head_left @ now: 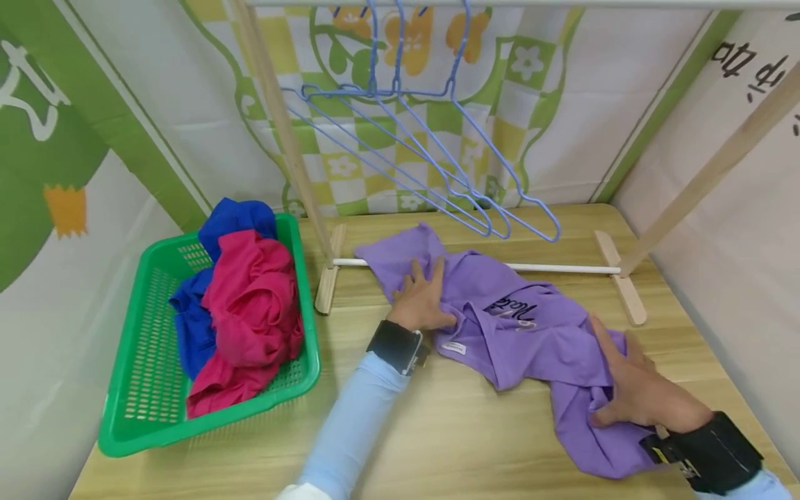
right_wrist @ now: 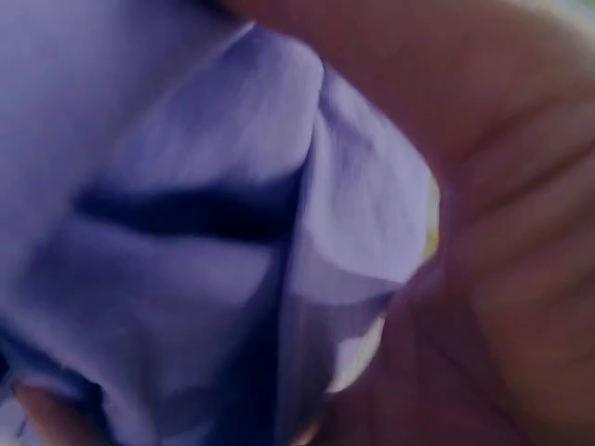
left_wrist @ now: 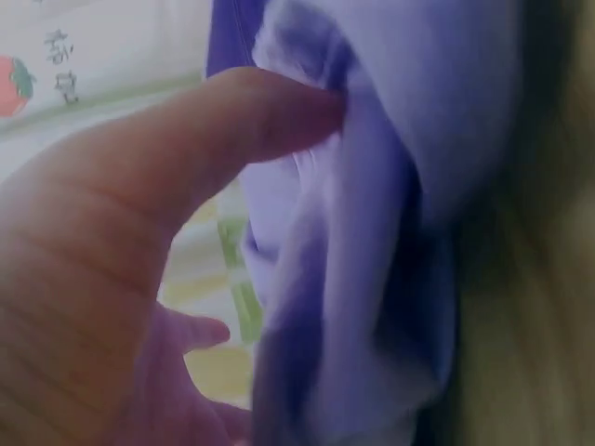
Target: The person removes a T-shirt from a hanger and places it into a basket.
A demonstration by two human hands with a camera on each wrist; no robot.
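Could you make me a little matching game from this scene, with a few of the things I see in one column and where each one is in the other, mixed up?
Things:
1. purple T-shirt
2. blue wire hangers
3. crumpled red garment
4. green plastic basket

Places:
A. hanging from the rail at the top
B. standing on the wooden table, at its left side
C. spread on the table under both hands
D. piled inside the basket

Pairs: 1-C, 2-A, 3-D, 4-B
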